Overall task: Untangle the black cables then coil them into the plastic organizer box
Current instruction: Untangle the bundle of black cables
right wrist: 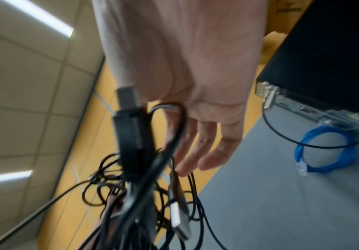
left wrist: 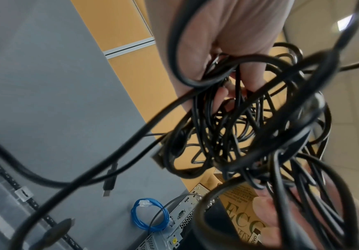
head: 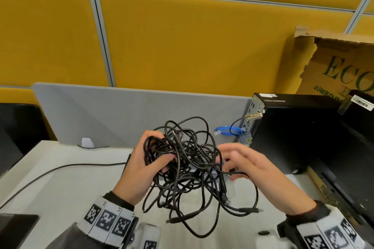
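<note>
- While the left hand (head: 139, 170) curls its fingers round 1 side of the black cables (head: 188, 170), the head view shows the tangle lifted above the white desk (head: 60, 184), loops and plug ends dangling toward the near edge. The right hand (head: 261, 170), blurred, pinches 1 strand at the tangle's right side, its other fingers loosely spread. A black computer case (head: 293, 133) stands at the right, a coiled blue cable (head: 228, 130) just left of it by the grey divider (head: 141, 117); a torn cardboard box (head: 340, 62) leans behind.
- From the left wrist view, the left hand (left wrist: 227, 33) has its fingers hooked through several loops of the black cables (left wrist: 249, 126); the blue cable (left wrist: 150, 214) lies below beside the computer case (left wrist: 217, 228).
- From the right wrist view, the right hand (right wrist: 184, 67) holds a plug and strand of the black cables (right wrist: 135, 143) against the thumb side, the remaining fingers extended; the blue cable (right wrist: 324, 152) sits right, touching the computer case (right wrist: 334, 59).
</note>
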The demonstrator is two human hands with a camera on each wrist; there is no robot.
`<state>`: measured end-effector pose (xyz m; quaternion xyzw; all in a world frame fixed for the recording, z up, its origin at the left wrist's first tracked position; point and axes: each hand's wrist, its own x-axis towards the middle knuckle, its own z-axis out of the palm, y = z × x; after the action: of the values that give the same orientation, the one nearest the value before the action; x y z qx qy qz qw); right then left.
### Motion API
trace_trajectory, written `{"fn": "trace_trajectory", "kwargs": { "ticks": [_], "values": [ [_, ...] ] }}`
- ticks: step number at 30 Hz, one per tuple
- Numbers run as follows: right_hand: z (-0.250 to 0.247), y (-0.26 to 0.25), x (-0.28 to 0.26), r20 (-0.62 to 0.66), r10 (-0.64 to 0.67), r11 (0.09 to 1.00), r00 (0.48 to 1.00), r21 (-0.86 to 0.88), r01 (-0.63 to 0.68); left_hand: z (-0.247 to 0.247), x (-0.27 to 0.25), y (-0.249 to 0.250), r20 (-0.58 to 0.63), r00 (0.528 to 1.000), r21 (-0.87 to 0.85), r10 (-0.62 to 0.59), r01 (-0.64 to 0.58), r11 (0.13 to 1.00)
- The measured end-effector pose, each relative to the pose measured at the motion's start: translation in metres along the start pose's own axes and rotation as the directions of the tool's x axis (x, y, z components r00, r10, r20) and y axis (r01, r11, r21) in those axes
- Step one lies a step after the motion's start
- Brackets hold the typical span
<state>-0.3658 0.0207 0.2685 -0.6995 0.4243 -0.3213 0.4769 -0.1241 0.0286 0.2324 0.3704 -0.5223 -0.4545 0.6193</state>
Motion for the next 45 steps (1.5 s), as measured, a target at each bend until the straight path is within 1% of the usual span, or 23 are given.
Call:
{"fn": "trace_trajectory", "kwargs": {
  "ticks": [3,5,8,11,12,15,19,23,25,27,32,33,34,38,40,42,45],
  "values": [
    [0.004,-0.006,0.011,0.076,0.039,0.997,0.996,-0.062,-0.034,0.001,0.001,0.004,0.030,0.999,0.042,0.030,-0.031,0.999],
    [0.001,-0.010,0.014,0.078,0.015,0.996,0.997,-0.083,-0.009,-0.002,0.003,0.003,0.037,0.998,0.055,0.041,-0.043,0.998],
    [-0.012,-0.014,0.018,-0.050,-0.098,0.985,0.994,-0.150,0.089,-0.007,0.007,0.003,0.069,0.997,0.118,0.044,-0.052,0.992],
    [-0.016,-0.015,0.026,-0.140,-0.237,0.922,0.961,-0.344,0.177,-0.007,0.011,0.006,0.121,0.991,0.209,0.056,-0.080,0.975],
    [-0.015,-0.015,0.028,-0.160,-0.279,0.902,0.947,-0.383,0.201,-0.006,0.012,0.006,0.133,0.989,0.219,0.062,-0.090,0.972],
    [-0.011,-0.017,0.030,-0.210,-0.351,0.881,0.912,-0.405,0.246,-0.001,0.012,0.008,0.124,0.990,0.153,0.061,-0.080,0.985],
    [-0.011,-0.019,0.032,-0.230,-0.380,0.884,0.896,-0.374,0.279,0.001,0.012,0.008,0.071,0.997,0.082,0.021,-0.026,0.996],
    [-0.009,-0.020,0.030,-0.216,-0.382,0.894,0.899,-0.333,0.300,0.005,0.014,0.009,0.014,1.000,-0.018,-0.012,0.012,1.000],
    [-0.010,-0.021,0.029,-0.173,-0.383,0.894,0.908,-0.317,0.316,0.009,0.014,0.011,-0.014,0.999,-0.099,-0.047,0.046,0.994],
    [-0.009,-0.022,0.031,-0.114,-0.396,0.883,0.911,-0.321,0.343,0.013,0.014,0.015,-0.016,0.997,-0.152,-0.071,0.068,0.986],
    [-0.006,-0.018,0.038,-0.064,-0.456,0.793,0.888,-0.483,0.373,0.022,0.016,0.020,-0.024,0.995,-0.096,-0.094,0.091,0.991],
    [-0.005,-0.014,0.038,-0.044,-0.460,0.776,0.887,-0.505,0.377,0.024,0.016,0.020,-0.030,0.994,-0.098,-0.109,0.106,0.990],
    [-0.004,-0.012,0.039,-0.042,-0.446,0.789,0.894,-0.490,0.371,0.025,0.016,0.020,-0.037,0.991,-0.104,-0.128,0.124,0.987],
    [-0.003,-0.005,0.036,-0.068,-0.362,0.882,0.930,-0.347,0.318,0.025,0.014,0.018,-0.037,0.970,-0.072,-0.238,0.235,0.969],
    [-0.004,-0.003,0.037,-0.081,-0.346,0.901,0.935,-0.307,0.307,0.025,0.015,0.020,-0.006,0.944,-0.108,-0.329,0.327,0.939],
    [-0.005,-0.002,0.039,-0.089,-0.308,0.914,0.947,-0.304,0.269,0.025,0.015,0.022,0.037,0.912,-0.128,-0.408,0.409,0.903],
    [-0.003,-0.002,0.040,-0.040,-0.233,0.940,0.972,-0.266,0.215,0.025,0.017,0.025,0.091,0.875,-0.145,-0.476,0.485,0.863]
  ]
}}
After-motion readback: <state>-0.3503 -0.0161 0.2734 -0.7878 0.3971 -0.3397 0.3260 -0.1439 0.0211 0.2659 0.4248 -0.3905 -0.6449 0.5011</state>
